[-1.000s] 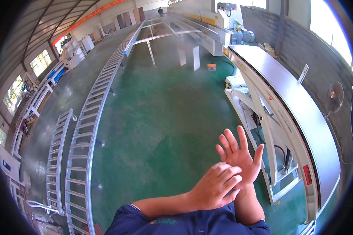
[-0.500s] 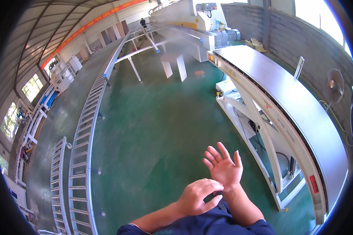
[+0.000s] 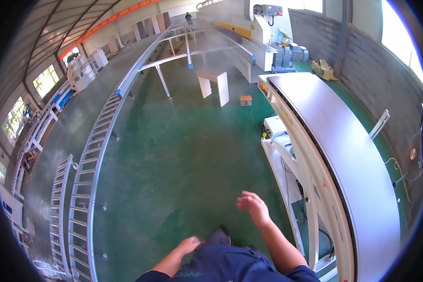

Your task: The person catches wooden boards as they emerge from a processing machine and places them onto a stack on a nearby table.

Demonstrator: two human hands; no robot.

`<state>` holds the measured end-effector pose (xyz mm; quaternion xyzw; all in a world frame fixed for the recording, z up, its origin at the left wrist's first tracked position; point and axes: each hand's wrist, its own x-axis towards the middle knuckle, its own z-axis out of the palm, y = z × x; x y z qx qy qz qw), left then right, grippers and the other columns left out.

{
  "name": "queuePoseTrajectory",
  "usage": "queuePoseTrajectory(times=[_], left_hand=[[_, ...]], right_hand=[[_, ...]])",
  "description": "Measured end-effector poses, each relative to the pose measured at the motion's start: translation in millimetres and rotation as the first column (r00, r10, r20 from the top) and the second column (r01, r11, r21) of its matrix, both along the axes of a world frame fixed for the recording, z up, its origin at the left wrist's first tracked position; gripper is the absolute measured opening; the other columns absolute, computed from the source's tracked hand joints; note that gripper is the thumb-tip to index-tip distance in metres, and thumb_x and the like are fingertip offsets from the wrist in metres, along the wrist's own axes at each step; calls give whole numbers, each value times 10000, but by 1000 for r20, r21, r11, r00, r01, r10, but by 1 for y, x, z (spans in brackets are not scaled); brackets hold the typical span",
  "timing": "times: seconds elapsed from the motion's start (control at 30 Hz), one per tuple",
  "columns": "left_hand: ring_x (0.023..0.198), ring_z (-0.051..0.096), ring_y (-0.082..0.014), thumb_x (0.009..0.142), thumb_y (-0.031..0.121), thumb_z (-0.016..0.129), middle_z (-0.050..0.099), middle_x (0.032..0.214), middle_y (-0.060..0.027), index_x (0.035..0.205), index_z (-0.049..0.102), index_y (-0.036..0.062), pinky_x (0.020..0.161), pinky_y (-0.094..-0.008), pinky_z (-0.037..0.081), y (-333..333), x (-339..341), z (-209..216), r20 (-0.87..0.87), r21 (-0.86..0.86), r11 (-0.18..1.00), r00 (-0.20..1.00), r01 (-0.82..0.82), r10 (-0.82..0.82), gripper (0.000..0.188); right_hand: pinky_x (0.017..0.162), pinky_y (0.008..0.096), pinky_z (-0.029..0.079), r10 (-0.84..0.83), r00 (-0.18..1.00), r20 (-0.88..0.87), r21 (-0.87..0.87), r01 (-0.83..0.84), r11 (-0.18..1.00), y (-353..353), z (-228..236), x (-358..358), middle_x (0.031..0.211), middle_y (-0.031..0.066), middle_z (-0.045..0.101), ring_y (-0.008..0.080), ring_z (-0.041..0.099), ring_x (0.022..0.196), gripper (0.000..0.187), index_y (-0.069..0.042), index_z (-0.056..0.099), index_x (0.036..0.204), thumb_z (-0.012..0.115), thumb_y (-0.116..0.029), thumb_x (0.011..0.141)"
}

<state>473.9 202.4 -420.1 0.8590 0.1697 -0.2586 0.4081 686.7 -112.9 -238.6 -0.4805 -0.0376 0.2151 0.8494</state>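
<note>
since the previous frame, both hands have separated. my left hand [image 3: 189, 245], formerly at my right wrist, is now lowered to the left beside my dark trouser leg [image 3: 210, 240]. my right hand [image 3: 254, 207], formerly palm up with fingers spread, is now turned over at the wrist. the view has also shifted: the lift table [image 3: 310, 155] fills more of the right side, the fan [image 3: 413, 149] sits nearer the edge, and the tip of my shoe [image 3: 224, 230] is visible.

right arm position: the forearm rises from the lower right and slants up and to the left. the hand bends leftward at the wrist; its fingers are loosely curled and grip nothing visible. it is held over the green floor [image 3: 174, 155], apart from the lift table.

left arm position: the forearm slants up and to the right from the lower edge. the hand is small and blurred; i cannot tell how far its fingers are bent, nor whether it touches the trouser leg.

location of lift table: right of both hands, nearer the right one. its pale flat top [image 3: 350, 145] lies on a white frame. the long roller conveyor [image 3: 93, 196] runs along the left, well apart from my left hand.
</note>
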Motion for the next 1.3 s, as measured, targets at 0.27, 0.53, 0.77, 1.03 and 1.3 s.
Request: queuePoseTrajectory(times=[0.27,0.53,0.77,1.03,1.3], left_hand=[[536,579,-235,854,336,572,615,650,-78,740,624,52,536,-401,467,58,79,-45,-514,65,997,856,-35,63,310],[960,640,-364,879,370,548,657,1015,-224,1059,618,19,792,-456,510,59,500,-31,-48,195,974,993,118,-111,400],[950,656,-275,902,327,573,683,1014,-137,1059,622,80,817,-377,507,-10,796,115,438,-147,970,892,191,-110,297],[884,653,-344,880,256,535,673,938,-188,937,669,38,753,-421,511,88,818,-28,-71,150,977,987,151,-142,262],[739,649,-319,874,244,555,653,800,-174,844,660,27,654,-440,519,162,757,-91,-312,77,979,928,-187,201,243]], right_hand=[[994,431,414,467,744,-478,-394,-656,643,-121,-259,-2,1302,223,529,356,524,1182,570,-39,559,1234,443,-489,904],[1046,375,386,-268,845,-463,-850,-338,403,-121,-217,250,1244,200,586,313,494,1253,568,-67,576,1261,521,-464,859],[1141,403,256,94,854,-512,-789,-511,342,-39,-245,404,1509,211,290,359,285,1395,923,-125,337,1468,578,-686,776],[953,404,462,368,875,-313,-918,-378,119,-10,-192,661,1132,221,635,375,595,1080,472,-53,662,1129,539,-444,895],[877,464,485,416,849,-326,-935,-354,-10,3,-187,805,969,234,666,412,623,971,573,-13,710,910,476,-536,923]])
